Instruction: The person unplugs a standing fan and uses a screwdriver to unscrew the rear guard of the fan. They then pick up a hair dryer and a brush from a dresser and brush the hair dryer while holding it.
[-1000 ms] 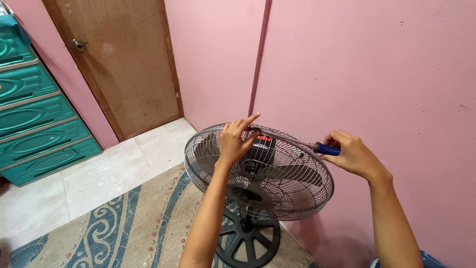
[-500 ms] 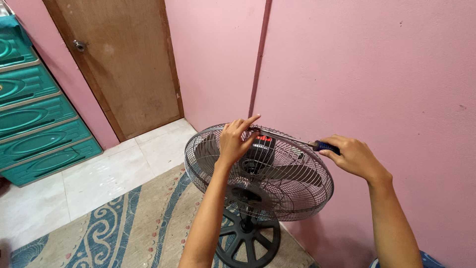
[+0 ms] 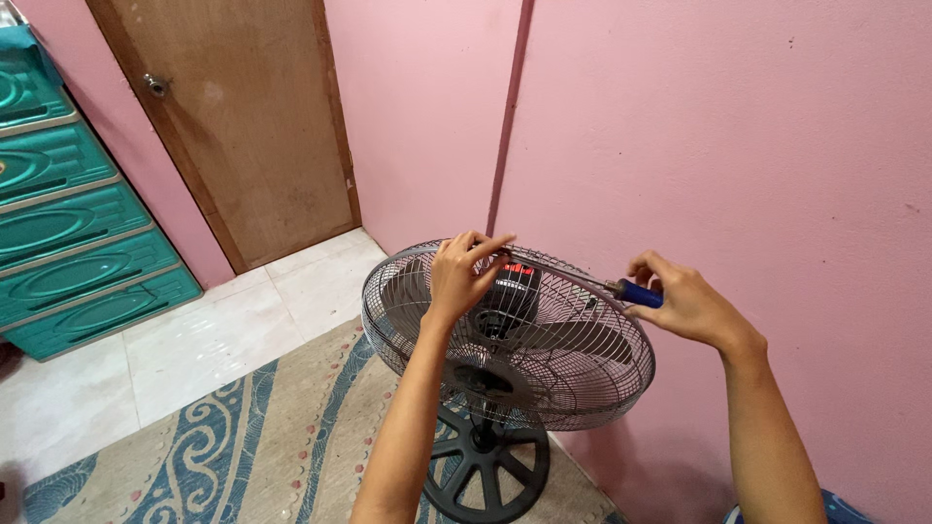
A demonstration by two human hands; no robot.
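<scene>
A standing fan with a wire cage (image 3: 544, 378) tilts face-up in front of me, its black motor housing (image 3: 513, 291) at the back of the cage. My left hand (image 3: 460, 277) pinches the top of the cage rim beside the housing. A screwdriver with a blue handle (image 3: 639, 293) lies in my right hand (image 3: 685, 303), its thin shaft reaching left across the cage toward my left fingers. The fan's grey blades show through the wires. Below the cage sits its round black base (image 3: 485, 466).
A pink wall (image 3: 718, 146) stands right behind the fan. A wooden door (image 3: 233, 126) is at the back left, and a teal plastic drawer unit (image 3: 68, 233) stands at far left. A patterned blue-and-tan rug (image 3: 243, 446) lies on the white tile floor.
None of note: both hands stay on the fan cage and the screwdriver; the right hand shifts very slightly.
</scene>
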